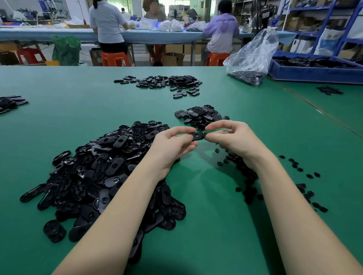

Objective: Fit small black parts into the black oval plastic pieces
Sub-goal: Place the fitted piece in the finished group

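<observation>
Both forearms are reaching up frame to centre, where the left hand (172, 146) is pinching an oval piece (197, 136) and the right hand (230, 138) is pinching a small part (205, 135) at its end; a skewed push could pop it loose

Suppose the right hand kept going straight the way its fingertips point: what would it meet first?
The right hand points left at the black oval piece pinched between both hands; it would press further into that piece, then likely meet the left hand.

big oval-piece pile (106, 177) left on table (215, 231); small parts (302, 184) right; bin (320, 71) far right
</observation>
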{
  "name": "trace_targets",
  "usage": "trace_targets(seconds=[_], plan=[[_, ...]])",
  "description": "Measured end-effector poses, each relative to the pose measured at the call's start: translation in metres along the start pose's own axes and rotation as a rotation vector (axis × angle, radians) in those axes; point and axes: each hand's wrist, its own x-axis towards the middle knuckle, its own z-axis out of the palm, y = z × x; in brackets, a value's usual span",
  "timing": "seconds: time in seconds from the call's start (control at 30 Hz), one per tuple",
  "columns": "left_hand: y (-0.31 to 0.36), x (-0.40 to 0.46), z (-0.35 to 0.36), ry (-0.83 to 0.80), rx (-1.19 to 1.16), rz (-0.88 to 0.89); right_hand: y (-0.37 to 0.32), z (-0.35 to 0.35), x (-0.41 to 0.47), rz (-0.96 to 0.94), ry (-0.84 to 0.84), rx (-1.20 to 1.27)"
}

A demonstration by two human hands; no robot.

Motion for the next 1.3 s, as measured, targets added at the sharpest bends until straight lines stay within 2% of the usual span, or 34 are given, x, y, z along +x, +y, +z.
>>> trace_targets(seconds=[0.33,0.53,0.8,1.13,1.3], plan=[[-0.002,0.002,-0.003,-0.011,-0.005,0.014,-0.007,0.0,0.0,0.059,-0.043,0.038],[-0.002,0.001,-0.003,-0.019,0.031,0.054,-0.01,0.005,0.002,0.023,0.024,-0.095],[-0.003,0.002,-0.003,-0.004,0.049,0.074,-0.011,0.01,0.003,0.009,0.052,-0.157],[-0.003,0.002,-0.005,0.014,0.061,0.066,-0.013,0.018,0.0,0.094,0.083,-0.201],[0.001,0.001,-0.006,0.001,0.038,0.048,-0.013,0.014,-0.006,0.128,0.056,-0.14]])
